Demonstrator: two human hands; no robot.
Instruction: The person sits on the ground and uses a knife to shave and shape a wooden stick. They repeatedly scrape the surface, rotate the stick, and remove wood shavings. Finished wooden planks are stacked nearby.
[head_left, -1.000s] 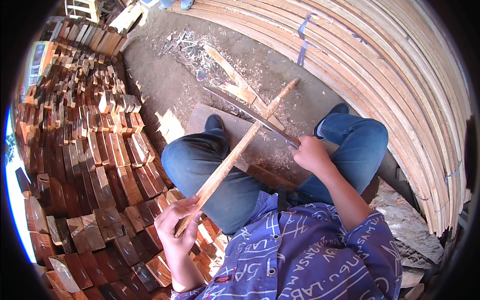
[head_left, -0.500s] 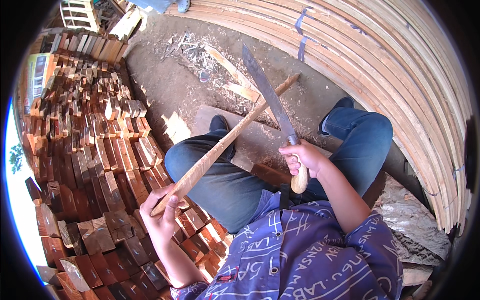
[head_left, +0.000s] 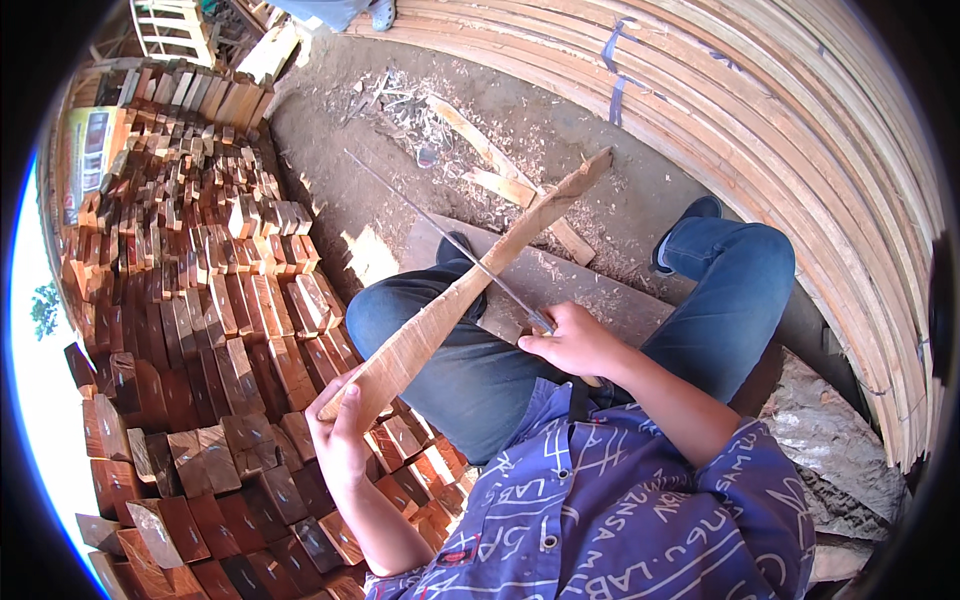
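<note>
My left hand point(head_left: 338, 425) pinches the near, wide end of a long pale wooden slat point(head_left: 430, 340) between thumb and fingers. The slat slants up and away to the right, its broad face showing and its far end narrower. In my right hand point(head_left: 575, 345) is a machete point(head_left: 420, 213) with a wooden handle, mostly covered by the fingers. Its blade is seen nearly edge-on, pointing to the far left and crossing the slat around its middle. Whether the blade touches the wood I cannot tell.
Under the slat lies a flat board point(head_left: 620, 310) between my feet. Beyond it are wood offcuts point(head_left: 475, 140) and scattered shavings. Stacked reddish wood blocks point(head_left: 190, 390) fill the left side. Long bundled planks point(head_left: 740, 130) curve along the right. Another person's foot point(head_left: 382, 14) shows at the top.
The machete has swung left across the slat and turned from its flat side to edge-on. The slat has rolled to show its broad face. My right hand has moved slightly left.
</note>
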